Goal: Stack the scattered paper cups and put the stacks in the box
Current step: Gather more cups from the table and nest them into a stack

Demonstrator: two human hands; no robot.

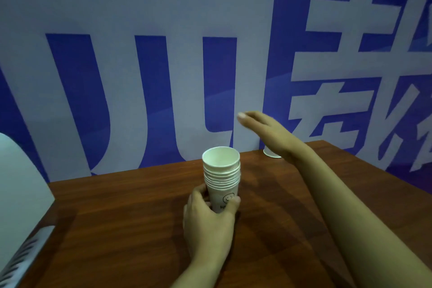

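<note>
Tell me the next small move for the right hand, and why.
Probably lower the right hand onto the lone cup at the table's far edge and grip it: the fingers are straight above it, while the left hand steadies the stack.

we see the left hand (pixel 208 220) gripping the lowest cup of a stack of paper cups (pixel 222 177), which stands upright on the brown wooden table (pixel 117 229); a smiley face is printed on that cup. the right hand (pixel 266 131) reaches out above the far edge with fingers straight, holding nothing. just behind its wrist, 1 single paper cup (pixel 271 153) sits partly hidden. a blue banner with big white characters (pixel 163 65) fills the background, and a white object (pixel 21 182) stands at the left.
</note>
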